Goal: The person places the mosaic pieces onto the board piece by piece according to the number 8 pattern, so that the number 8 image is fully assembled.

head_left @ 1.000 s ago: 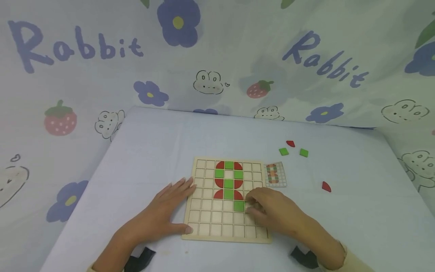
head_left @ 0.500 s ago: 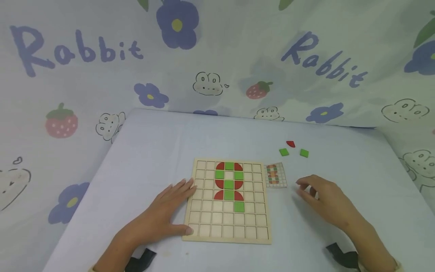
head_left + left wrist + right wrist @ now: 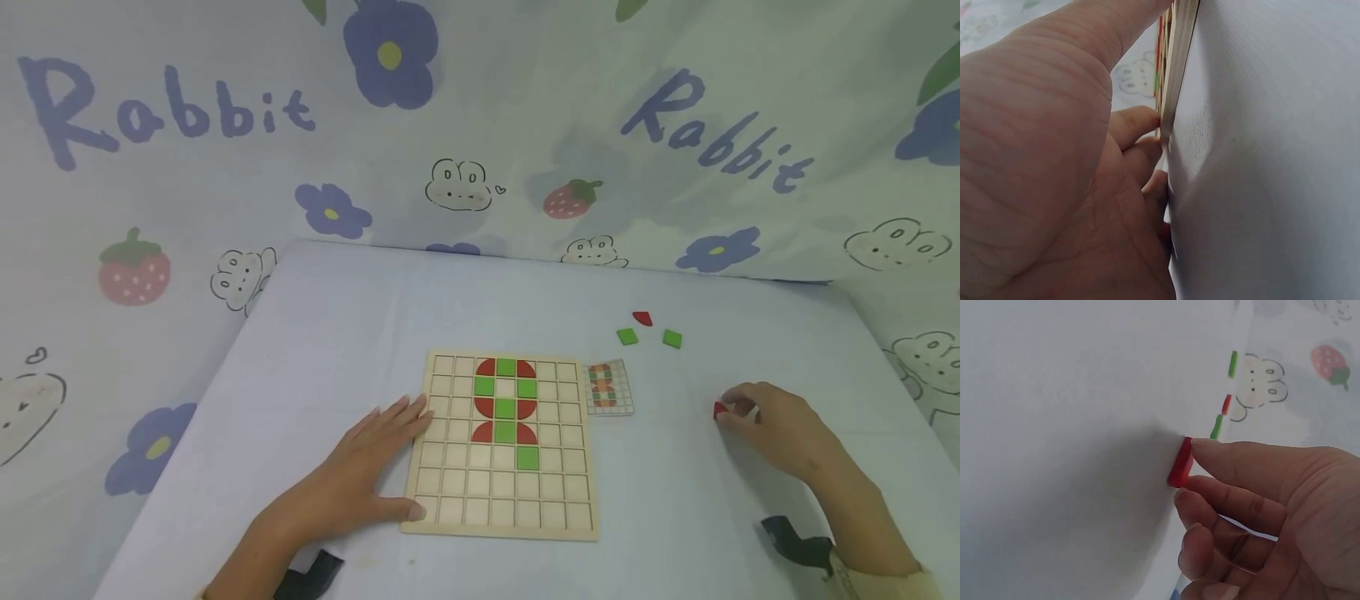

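head view — right hand (image 3: 780,425) pinches red piece (image 3: 720,409), well apart from board (image 3: 504,527).

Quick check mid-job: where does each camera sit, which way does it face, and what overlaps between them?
Head: worn on the head, facing forward and down at the table; shows the wooden board, both forearms, left hand and right hand.
Left wrist: low beside the left hand, looking along its fingers at the board's edge.
Right wrist: behind the right hand, facing the red piece its fingertips pinch.
Shared: head and right wrist both show the red piece.
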`<state>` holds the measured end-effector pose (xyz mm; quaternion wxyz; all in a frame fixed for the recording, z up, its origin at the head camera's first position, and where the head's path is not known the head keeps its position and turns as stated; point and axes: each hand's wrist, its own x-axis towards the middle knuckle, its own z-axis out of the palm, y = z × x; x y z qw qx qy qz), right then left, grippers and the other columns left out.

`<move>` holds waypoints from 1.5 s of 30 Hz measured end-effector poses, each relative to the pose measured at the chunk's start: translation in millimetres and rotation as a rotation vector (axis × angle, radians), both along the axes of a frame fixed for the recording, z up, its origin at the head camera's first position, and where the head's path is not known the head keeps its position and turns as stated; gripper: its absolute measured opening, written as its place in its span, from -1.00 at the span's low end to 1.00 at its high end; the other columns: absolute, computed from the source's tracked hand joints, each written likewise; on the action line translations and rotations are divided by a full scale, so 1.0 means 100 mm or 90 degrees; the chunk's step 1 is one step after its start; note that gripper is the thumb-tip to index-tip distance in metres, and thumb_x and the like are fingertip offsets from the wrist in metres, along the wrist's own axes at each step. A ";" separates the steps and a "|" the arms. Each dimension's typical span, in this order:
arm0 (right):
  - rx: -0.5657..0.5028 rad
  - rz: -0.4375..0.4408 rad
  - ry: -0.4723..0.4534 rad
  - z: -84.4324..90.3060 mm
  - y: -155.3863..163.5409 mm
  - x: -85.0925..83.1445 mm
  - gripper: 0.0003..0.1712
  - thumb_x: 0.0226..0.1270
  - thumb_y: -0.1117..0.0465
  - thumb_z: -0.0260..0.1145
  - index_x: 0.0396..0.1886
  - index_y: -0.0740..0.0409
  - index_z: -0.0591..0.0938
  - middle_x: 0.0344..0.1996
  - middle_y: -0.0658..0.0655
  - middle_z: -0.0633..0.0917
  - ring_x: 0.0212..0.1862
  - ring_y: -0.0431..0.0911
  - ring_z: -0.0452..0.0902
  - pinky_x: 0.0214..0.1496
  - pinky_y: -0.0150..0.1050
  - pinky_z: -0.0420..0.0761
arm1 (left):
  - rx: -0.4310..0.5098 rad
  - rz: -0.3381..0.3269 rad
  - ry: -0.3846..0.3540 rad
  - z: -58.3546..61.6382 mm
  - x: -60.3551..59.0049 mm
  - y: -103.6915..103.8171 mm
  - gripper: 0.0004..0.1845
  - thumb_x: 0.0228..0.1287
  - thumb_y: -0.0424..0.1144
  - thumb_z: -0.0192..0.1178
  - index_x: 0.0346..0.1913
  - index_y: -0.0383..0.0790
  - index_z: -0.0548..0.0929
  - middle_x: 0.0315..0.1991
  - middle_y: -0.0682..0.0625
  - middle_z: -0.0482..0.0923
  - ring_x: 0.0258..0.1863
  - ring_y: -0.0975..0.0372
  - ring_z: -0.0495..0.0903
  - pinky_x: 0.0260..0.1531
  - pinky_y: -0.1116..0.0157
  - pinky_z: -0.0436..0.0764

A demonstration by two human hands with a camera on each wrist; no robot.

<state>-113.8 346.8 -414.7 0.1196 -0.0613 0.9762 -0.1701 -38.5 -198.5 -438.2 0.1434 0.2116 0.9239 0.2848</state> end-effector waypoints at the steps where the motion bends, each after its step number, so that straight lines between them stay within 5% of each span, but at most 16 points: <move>1: -0.003 -0.001 -0.002 -0.01 0.01 -0.01 -0.65 0.42 0.17 0.40 0.02 0.35 0.68 -0.23 0.15 0.69 -0.23 0.02 0.54 -0.36 -0.19 0.56 | 0.000 0.000 0.000 0.00 0.00 0.00 0.18 0.05 0.29 0.51 0.68 0.04 0.15 0.69 0.19 -0.09 0.68 0.14 -0.15 0.62 0.02 -0.16; 12: -0.020 -0.070 -0.074 -0.03 0.06 -0.09 -0.58 0.40 0.17 0.39 0.01 0.47 0.60 -0.21 0.28 0.68 -0.14 0.16 0.57 -0.20 0.01 0.69 | -0.003 0.002 -0.008 0.01 -0.01 0.02 0.20 0.04 0.30 0.51 0.69 0.06 0.14 0.69 0.21 -0.10 0.68 0.16 -0.17 0.62 -0.01 -0.16; 45: -0.123 -0.053 -0.065 -0.13 0.23 -0.03 -0.67 0.54 0.08 0.33 -0.02 0.30 0.66 -0.29 0.07 0.66 -0.25 -0.09 0.49 -0.34 -0.33 0.56 | -0.002 0.009 -0.022 0.01 0.00 0.00 0.21 0.02 0.31 0.52 0.69 0.10 0.13 0.69 0.23 -0.11 0.68 0.16 -0.18 0.62 -0.04 -0.14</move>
